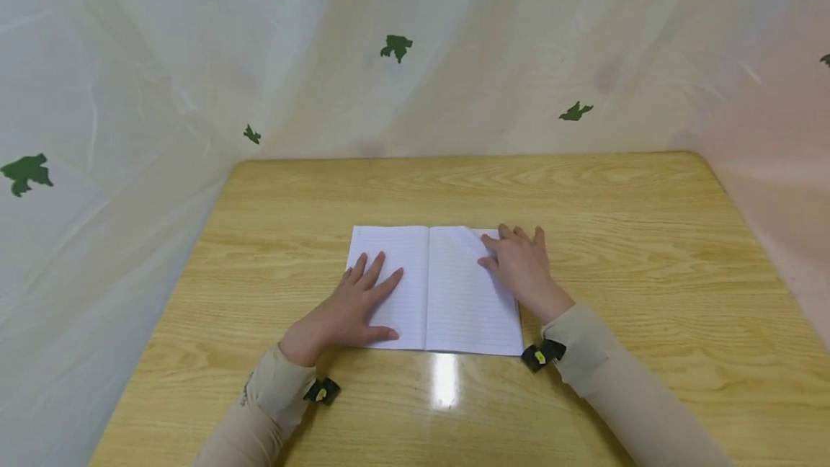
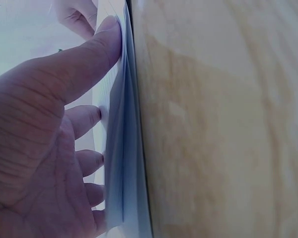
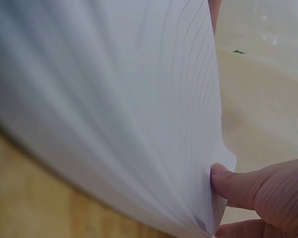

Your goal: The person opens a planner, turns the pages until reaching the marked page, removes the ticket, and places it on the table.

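Note:
An open notebook point(image 1: 454, 294) with lined white pages lies on the wooden table. My left hand point(image 1: 357, 306) rests spread on its left page, fingers straight and thumb pointing toward the centre fold. In the left wrist view, the left thumb point(image 2: 87, 64) lies along the page near the notebook's lower edge. At the upper right corner, my right hand point(image 1: 521, 269) pinches the right page point(image 3: 188, 99), whose corner is bent up. The right thumb point(image 3: 238, 186) presses on that page's edge in the right wrist view; the other fingers are partly hidden there.
The wooden table point(image 1: 622, 236) extends around the notebook on all sides. Behind it and at both sides hangs a pale curtain point(image 1: 480, 78) with green leaf-like shapes. Black straps with small yellow marks sit at both wrists.

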Motion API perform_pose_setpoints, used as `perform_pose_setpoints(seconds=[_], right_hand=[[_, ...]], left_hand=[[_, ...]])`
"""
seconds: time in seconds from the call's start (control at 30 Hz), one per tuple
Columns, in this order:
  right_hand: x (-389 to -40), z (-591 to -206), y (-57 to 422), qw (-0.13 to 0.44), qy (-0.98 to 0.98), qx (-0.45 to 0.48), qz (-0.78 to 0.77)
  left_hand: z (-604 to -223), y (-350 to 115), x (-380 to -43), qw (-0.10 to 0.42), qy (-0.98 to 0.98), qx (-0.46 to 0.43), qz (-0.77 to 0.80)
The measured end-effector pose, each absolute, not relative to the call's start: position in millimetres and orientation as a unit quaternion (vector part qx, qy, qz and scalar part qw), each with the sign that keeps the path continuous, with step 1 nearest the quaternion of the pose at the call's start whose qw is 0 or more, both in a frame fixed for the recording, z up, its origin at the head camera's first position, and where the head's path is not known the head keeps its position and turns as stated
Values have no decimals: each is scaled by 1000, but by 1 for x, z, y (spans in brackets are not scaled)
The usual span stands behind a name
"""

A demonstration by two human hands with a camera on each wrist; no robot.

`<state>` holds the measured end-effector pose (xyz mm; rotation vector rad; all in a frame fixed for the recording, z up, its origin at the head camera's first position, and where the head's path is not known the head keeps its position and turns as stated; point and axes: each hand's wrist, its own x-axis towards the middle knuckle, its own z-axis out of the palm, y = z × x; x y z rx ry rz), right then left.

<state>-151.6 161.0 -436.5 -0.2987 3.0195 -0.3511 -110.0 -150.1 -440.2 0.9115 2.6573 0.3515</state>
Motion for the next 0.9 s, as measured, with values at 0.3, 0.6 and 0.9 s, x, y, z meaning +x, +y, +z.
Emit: perform_pose_setpoints(seconds=[0.3,0.6,0.9], right_hand=[[-150,-438,159,18,983,-120,-138],[-146,-442,157,-38,972,-148,-178],[-139,-442,150,-61,962,-136,-229]], left_hand=[[-441,-150,-110,151,926,320,130],[-441,-150,-110,152,927,317,126],[-441,-151,-110,149,927,318,129]])
